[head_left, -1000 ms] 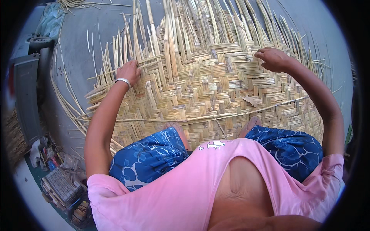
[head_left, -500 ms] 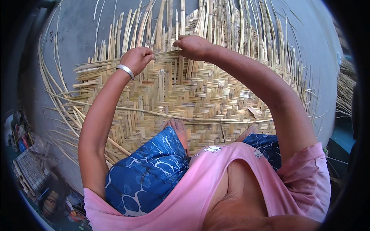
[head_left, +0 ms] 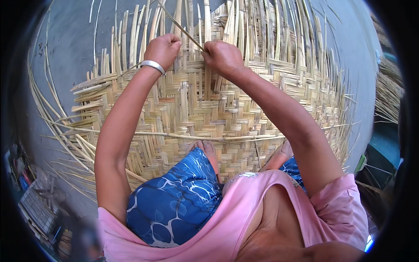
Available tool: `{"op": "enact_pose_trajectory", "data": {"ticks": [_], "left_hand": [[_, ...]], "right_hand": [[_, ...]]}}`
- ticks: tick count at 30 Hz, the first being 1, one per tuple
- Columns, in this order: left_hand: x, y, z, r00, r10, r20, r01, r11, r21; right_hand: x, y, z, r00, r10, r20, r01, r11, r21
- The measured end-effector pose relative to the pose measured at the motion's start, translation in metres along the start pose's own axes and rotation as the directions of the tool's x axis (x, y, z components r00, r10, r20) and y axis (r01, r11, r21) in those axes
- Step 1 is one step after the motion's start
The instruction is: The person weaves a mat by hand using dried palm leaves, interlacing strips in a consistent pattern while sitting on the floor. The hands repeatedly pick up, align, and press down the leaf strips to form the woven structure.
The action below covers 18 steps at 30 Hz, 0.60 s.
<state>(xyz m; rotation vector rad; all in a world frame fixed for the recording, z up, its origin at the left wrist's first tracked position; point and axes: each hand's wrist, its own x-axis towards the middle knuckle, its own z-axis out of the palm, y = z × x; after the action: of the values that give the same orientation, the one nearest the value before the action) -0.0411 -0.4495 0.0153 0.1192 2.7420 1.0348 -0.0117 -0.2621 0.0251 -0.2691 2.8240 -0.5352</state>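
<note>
Both hands meet at upper centre of the frame, over the woven bamboo mat (head_left: 209, 113). The left hand (head_left: 163, 49) (silver bangle (head_left: 152, 65) at the wrist) and the right hand (head_left: 222, 56) are clenched on one thin bamboo strip (head_left: 181, 27), which slants from upper left down toward the right hand.

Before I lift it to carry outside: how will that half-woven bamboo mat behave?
The mat looks light and thin, so it would likely flex and sag. Its loose unwoven strips splay outward and could slip or snag. The thin strip both hands pinch looks springy.
</note>
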Motion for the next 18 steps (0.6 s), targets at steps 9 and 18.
{"op": "enact_pose_trajectory", "data": {"ticks": [9, 18], "left_hand": [[0.02, 0.03, 0.003, 0.957, 0.142, -0.255, -0.162, 0.985, -0.06], [0.051, 0.018, 0.037, 0.987, -0.144, 0.066, 0.122, 0.957, 0.263]], "right_hand": [[-0.008, 0.001, 0.002, 0.966, 0.204, -0.159, -0.169, 0.964, 0.205], [-0.011, 0.003, 0.003, 0.942, 0.293, -0.163, -0.228, 0.916, 0.33]]}}
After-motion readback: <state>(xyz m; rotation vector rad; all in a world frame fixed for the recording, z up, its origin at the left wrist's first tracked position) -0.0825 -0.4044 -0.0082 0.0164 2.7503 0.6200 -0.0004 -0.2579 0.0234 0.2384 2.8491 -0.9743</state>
